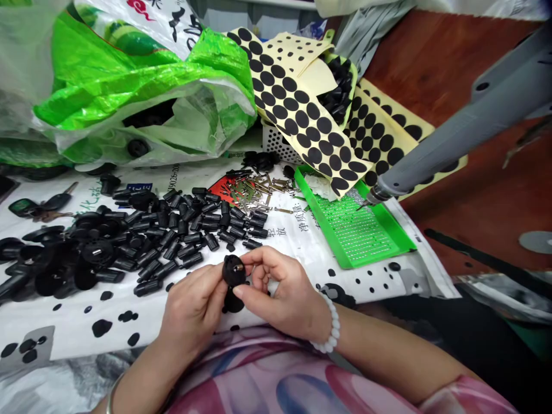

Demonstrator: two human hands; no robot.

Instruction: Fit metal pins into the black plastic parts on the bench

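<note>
A round black plastic part (234,271) with a small brassy metal piece at its centre is held up between my two hands. My left hand (192,305) is closed on its left side, fingertips at the rim. From the right, my right hand (287,287) pinches its edge with thumb and forefinger. Just below, partly hidden by my thumb, is another black round shape (233,301). Beyond my hands lies a heap of short black plastic cylinders (185,224), and to the left a pile of black discs with stems (86,247).
Small metal strips (252,191) lie scattered behind the cylinders. A green tray (351,261) holds rows of tiny screws, with a grey electric screwdriver (422,149) hanging over it. Sheets of black round stickers (297,109), a green plastic bag (142,86) and keys (43,204) surround the work area.
</note>
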